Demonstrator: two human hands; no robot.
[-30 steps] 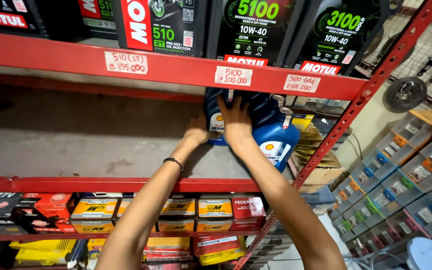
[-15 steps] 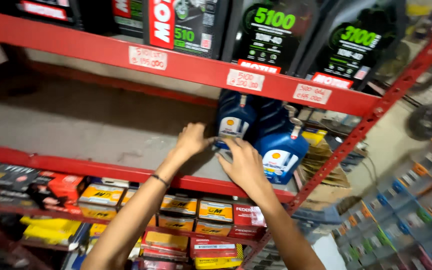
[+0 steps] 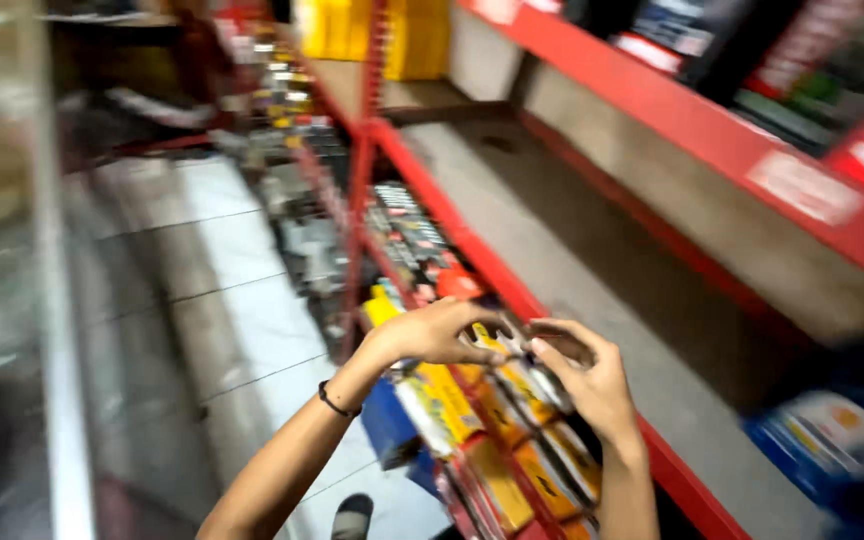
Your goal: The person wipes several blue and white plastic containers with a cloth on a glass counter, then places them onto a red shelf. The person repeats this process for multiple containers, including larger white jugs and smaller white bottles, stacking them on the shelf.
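Your left hand (image 3: 432, 335), lower centre of the frame: fingers spread, holding nothing, above the boxes. Your right hand (image 3: 587, 380), just beside it: fingers curled loosely, empty, over the red shelf edge (image 3: 512, 290). Yellow boxes (image 3: 492, 430), lower centre: stacked in rows under that edge, blurred. Blue bottles (image 3: 832, 440), lower right: standing on the grey shelf board (image 3: 592, 230), well apart from both hands. White tiled floor (image 3: 242, 300), left.

Bare forearms, no sleeves; a thin dark band (image 3: 335, 401) circles the left wrist
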